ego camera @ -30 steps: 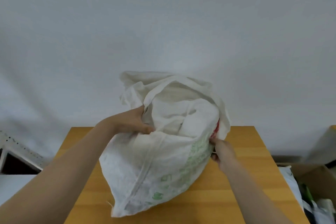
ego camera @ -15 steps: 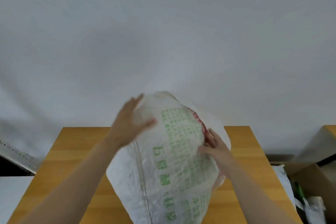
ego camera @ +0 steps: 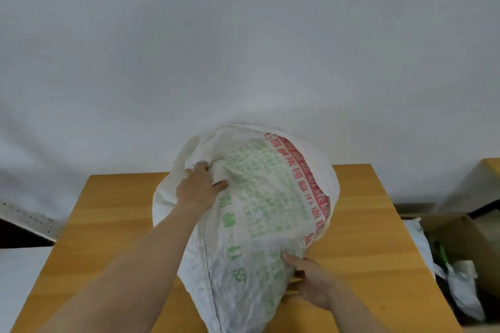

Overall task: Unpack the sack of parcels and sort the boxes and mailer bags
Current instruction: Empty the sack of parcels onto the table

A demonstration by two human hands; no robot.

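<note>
A big white woven sack (ego camera: pixel 254 219) with green and red print lies bulging on the wooden table (ego camera: pixel 108 219). My left hand (ego camera: pixel 198 188) pinches a fold of the sack's cloth near its upper left. My right hand (ego camera: pixel 311 280) holds the sack low on its right side, fingers curled under the fabric. The printed side faces me and the sack's mouth is out of sight. No parcels show outside the sack.
A cardboard box (ego camera: pixel 470 240) stands on the floor right of the table, with white mailer bags (ego camera: pixel 462 281) and a green item in it. A white wall is behind the table. A grey ledge (ego camera: pixel 24 217) runs at the left.
The sack was turned over from mouth-up to printed side facing me. My left hand went from flat on it to gripping a fold; my right hand dropped lower along its side.
</note>
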